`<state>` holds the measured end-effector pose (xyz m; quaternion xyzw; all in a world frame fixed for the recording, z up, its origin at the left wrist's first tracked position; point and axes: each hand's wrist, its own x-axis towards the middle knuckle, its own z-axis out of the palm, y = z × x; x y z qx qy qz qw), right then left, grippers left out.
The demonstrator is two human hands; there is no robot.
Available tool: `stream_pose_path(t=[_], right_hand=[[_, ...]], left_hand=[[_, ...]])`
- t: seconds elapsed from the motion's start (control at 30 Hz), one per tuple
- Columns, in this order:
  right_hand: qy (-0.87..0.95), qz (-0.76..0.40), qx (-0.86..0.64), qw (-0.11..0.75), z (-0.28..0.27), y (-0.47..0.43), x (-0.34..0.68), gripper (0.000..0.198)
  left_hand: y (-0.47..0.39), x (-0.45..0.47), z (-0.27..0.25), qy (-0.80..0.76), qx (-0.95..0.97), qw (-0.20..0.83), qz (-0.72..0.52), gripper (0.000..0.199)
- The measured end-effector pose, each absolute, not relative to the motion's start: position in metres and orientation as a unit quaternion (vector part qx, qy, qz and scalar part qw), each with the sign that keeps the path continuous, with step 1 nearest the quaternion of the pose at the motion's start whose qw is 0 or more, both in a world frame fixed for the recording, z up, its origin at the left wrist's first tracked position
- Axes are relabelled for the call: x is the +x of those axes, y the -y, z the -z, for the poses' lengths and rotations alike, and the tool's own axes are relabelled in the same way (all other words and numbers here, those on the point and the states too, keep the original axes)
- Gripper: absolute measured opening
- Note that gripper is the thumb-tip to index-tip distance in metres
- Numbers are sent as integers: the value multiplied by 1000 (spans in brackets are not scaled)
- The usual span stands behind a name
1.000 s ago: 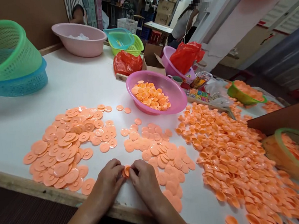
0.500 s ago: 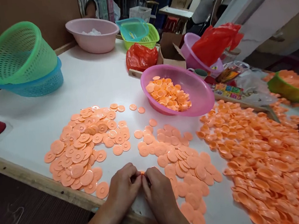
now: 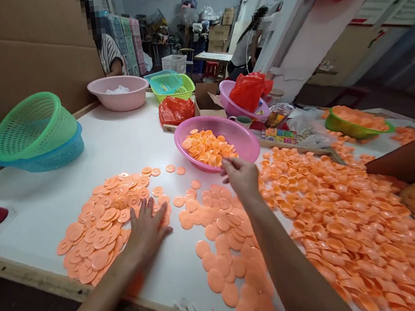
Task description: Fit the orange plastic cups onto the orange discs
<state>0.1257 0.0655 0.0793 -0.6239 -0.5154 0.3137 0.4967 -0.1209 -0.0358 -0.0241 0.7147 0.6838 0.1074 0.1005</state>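
My left hand (image 3: 146, 230) lies palm down with its fingers spread over the right side of a pile of flat orange plastic discs (image 3: 100, 232). My right hand (image 3: 242, 174) is at the near rim of a pink basin (image 3: 245, 143), its fingers curled. Whatever those fingers may hold is too small or hidden to make out. Inside the basin are many small orange cup-like pieces (image 3: 206, 145). A second spread of orange discs (image 3: 227, 265) lies between my forearms. To the right of my right arm is a large heap of orange spoon-like plastic parts (image 3: 349, 214).
A green colander (image 3: 28, 126) leans in a blue basket (image 3: 54, 158) at the left. At the back are a pale pink basin (image 3: 122, 100), a red plastic bag (image 3: 176, 110) and an open carton (image 3: 207, 100). Another person's arm (image 3: 398, 153) reaches in from the right.
My hands, together at the table's front edge over a small orange piece, have parted. The left has moved onto the left discs, the right out to the basin. The view has tilted up.
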Motion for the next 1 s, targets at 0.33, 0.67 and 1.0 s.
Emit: stream_pose_path(t=[0.33, 0.67, 1.0], right_hand=[[627, 41, -744, 226, 14, 28, 297, 47], [656, 10, -725, 208, 33, 87, 331, 39], [473, -120, -806, 334, -2, 78, 281, 49]], left_hand=[[109, -143, 52, -674, 736, 56, -43, 81], [128, -117, 46, -548, 832, 68, -53, 95], [139, -132, 49, -553, 829, 72, -45, 96]])
